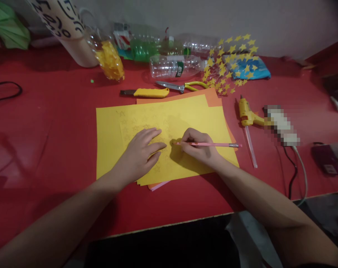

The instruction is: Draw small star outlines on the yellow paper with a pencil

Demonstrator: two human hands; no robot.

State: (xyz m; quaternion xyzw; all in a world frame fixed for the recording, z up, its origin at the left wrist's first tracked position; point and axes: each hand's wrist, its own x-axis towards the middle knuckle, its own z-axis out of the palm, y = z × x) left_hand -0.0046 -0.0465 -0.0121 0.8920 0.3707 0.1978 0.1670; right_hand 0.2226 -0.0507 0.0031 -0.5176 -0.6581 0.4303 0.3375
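Yellow paper (196,115) lies over more yellow and orange sheets on the red table. Several small stars are drawn in pencil on its left half. My left hand (145,152) rests on the paper with fingers stretched out, covering some of the drawn stars. Between the fingers of my right hand (200,145) is a pink pencil (221,144), lying nearly level, its eraser end to the right. The pencil's tip touches or is very near the paper, just right of my left fingertips; the shadow there hides any fresh mark.
Behind the paper lie a yellow box cutter (150,92), scissors (195,85) and clear plastic bottles (176,67). Cut yellow stars (221,69) cluster at the back right. A yellow glue gun (245,113) and a power strip (283,126) with cables are on the right.
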